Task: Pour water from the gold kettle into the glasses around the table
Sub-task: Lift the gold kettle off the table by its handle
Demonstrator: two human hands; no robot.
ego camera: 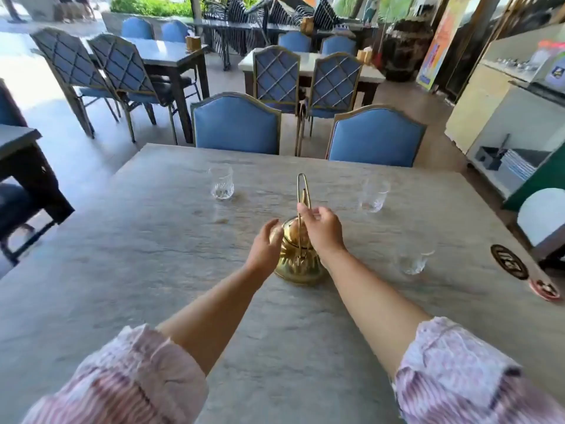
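Gold kettle (298, 264) is sitting upright near the middle of the grey stone table (153, 255), w/ its thin wire handle (302, 188) standing straight up. Both arms are reaching fwd to the kettle, forearms bare, pink striped sleeves (128, 377) bunching at the frame's bottom edge.

Right hand (322, 231) is arching over the kettle's right side w/ wrist bent. Thumb & forefinger are pinching the handle partway up, and the other fingers are curling loosely behind. Left hand (266, 249) is cupping the kettle's left shoulder by the lid, fingers together & gently curved. Whether they're actually touching metal, can't tell.

Three glasses are standing well apart from the kettle:
- far-left glass (221, 186), beyond it
- far-right glass (373, 195), beyond it
- near-right glass (412, 260), approx level w/ it

The two right ones are smearing w/ blur, so contents aren't readable. The kettle's spout is hard to make out behind the handle & fingers, and the right wrist is covering part of its body.

Black disc (509, 261) & red-rimmed item (545, 289) are lying far right of the kettle, print unreadable. Two blue chairs (237, 125) are standing beyond the kettle.
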